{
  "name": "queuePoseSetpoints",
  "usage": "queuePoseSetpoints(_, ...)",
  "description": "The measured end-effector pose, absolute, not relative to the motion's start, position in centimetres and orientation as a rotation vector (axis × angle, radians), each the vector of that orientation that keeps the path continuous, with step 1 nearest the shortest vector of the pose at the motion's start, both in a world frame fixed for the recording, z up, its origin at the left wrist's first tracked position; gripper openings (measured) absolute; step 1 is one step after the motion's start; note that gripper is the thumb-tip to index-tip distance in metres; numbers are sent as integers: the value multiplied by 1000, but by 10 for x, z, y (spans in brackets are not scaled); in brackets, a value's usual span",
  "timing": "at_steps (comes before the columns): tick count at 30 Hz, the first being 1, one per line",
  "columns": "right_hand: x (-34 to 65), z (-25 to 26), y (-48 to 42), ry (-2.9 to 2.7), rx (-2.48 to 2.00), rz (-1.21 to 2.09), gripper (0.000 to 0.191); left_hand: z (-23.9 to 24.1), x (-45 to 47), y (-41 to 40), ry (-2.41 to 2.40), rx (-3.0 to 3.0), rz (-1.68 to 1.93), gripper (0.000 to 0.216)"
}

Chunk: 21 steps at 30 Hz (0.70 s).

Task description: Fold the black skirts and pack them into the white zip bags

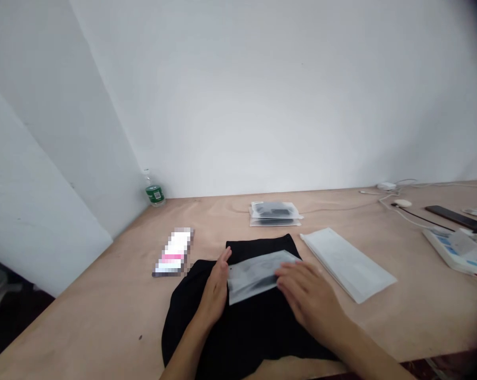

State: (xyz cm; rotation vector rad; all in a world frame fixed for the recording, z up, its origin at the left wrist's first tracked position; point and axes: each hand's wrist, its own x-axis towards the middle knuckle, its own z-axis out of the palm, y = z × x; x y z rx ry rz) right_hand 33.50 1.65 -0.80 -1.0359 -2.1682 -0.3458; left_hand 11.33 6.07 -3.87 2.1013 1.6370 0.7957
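A flat frosted plastic bag (249,272) with something dark inside lies over a spread black cloth garment (258,327). At the bag's left end, my left hand (215,290) stands on its side with fingers stretched out, touching or very near the edge. My right hand (311,295) is closed over the right end, fingers together and slightly blurred; its thumb is hidden. Just right of the garment rests a larger white bag (349,264). Behind the garment, frosted bags (276,214) with dark contents are stacked.
A phone with a blurred-out screen (175,252) lies to the left, a green-labelled bottle (155,193) in the back corner. On the right are cables (386,199), a dark phone-like slab (454,216) and a white device with blue keys (456,250). A wall closes off the table's back.
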Motion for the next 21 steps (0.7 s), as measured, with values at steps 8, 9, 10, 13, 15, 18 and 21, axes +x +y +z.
queuePoseSetpoints(8, 369, 110, 118, -1896, -1729, -398, 10, -42, 122, 56, 1500, 2318, 596, 52)
queuePoseSetpoints(9, 370, 114, 134, -1852, -1762, -410, 12, -42, 123, 56, 1507, 2348, 557, 53)
queuePoseSetpoints(10, 370, 113, 149, -1816, -1784, -421, 14, -42, 123, 55, 1523, 2381, 512, 54)
queuePoseSetpoints(13, 364, 87, 180, -1798, -1813, -395, 17, -41, 123, 55, 1578, 2474, 370, 56)
queuePoseSetpoints(15, 359, 57, 192, -1835, -1821, -344, 18, -39, 123, 56, 1599, 2502, 327, 57)
queuePoseSetpoints(18, 356, 14, 199, -1905, -1827, -250, 27, -39, 122, 57, 1601, 2518, 318, 57)
queuePoseSetpoints(21, 362, -11, 197, -1938, -1804, -207, 28, -40, 122, 56, 1591, 2505, 337, 55)
